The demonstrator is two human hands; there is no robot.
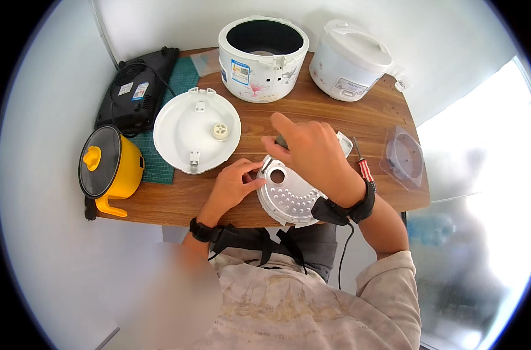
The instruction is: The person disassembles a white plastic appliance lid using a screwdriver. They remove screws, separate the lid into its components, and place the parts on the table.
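Note:
A round rice cooker lid part (292,201), with a dimpled silver metal face, lies at the table's front edge. Fingers and thumb of my left hand (229,185) press on its left rim. Above the lid, my right hand (318,150) is closed around the grey handle of a screwdriver-like tool (281,141), mostly hidden by the fingers. A metal tip seems to meet the lid near its round hole. The white outer lid shell (181,131) lies inner side up to the left, with a small round cream fitting (220,131).
A lidless white rice cooker body (259,84) stands at the back, beside a closed rice cooker (348,64). At left are a yellow pot (125,175), a black appliance (137,96) and a green cutting mat (157,160). A red-handled screwdriver (366,170) and clear plastic piece (404,157) lie right.

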